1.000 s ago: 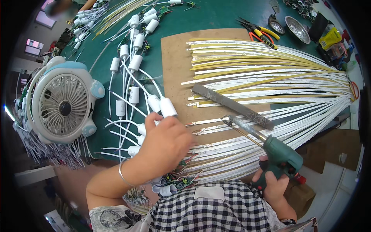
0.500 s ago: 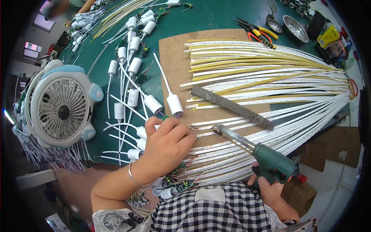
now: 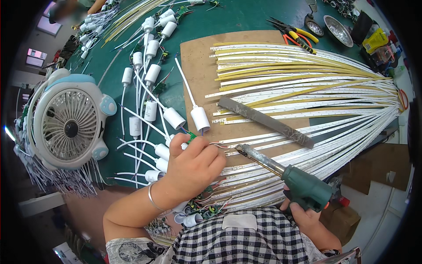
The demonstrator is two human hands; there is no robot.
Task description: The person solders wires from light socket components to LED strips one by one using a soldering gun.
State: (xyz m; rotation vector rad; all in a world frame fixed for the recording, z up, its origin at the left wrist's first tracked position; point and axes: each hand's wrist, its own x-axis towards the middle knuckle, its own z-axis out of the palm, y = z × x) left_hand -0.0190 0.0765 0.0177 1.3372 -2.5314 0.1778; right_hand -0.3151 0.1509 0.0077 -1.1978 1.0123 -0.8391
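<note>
My left hand (image 3: pixel 195 169) is closed, fingers pinched over a small green circuit board (image 3: pixel 191 137) whose thin wires (image 3: pixel 219 145) stick out to the right. Most of the board is hidden by the fingers. A white cylindrical cap (image 3: pixel 200 119) with a white cable stands just beyond. My right hand (image 3: pixel 304 216) grips a dark green soldering gun (image 3: pixel 307 187). Its metal tip points left, close to those wires and the ends of white LED strips (image 3: pixel 259 139); whether it touches them I cannot tell. More circuit boards and caps lie below my left wrist.
A grey metal bar (image 3: pixel 266 122) rests across the strips on a brown board (image 3: pixel 198 57). Several white caps with cables (image 3: pixel 153 73) lie to the left, beside a small fan (image 3: pixel 70 127). Pliers (image 3: pixel 292 34) and a metal bowl (image 3: pixel 337 31) sit far right. Another person's arm shows far left.
The soldering gun has moved slightly left, its tip now nearer the wires by my left hand. My left hand has shifted a little to the right, showing more of the green board.
</note>
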